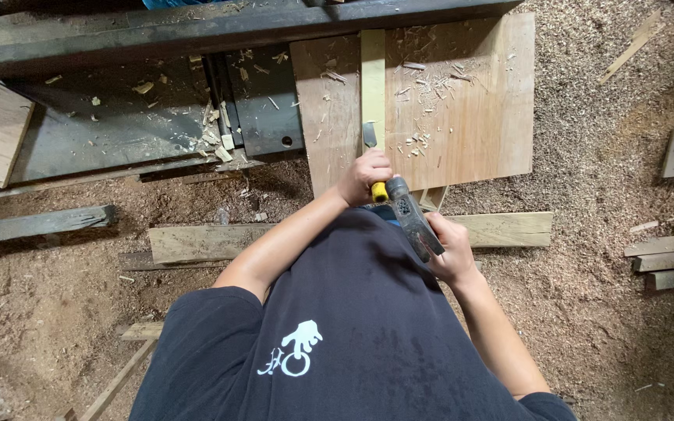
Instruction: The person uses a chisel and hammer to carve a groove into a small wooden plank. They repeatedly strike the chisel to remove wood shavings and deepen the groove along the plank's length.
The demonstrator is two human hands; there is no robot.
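A woodworking shop. The floor (610,327) is covered in sawdust, offcut boards (668,261) lie to the right of the grips, a plywood sheet (477,117) strewn with wood chips lies just ahead of them, and a dark heavy beam (157,35) runs beyond.
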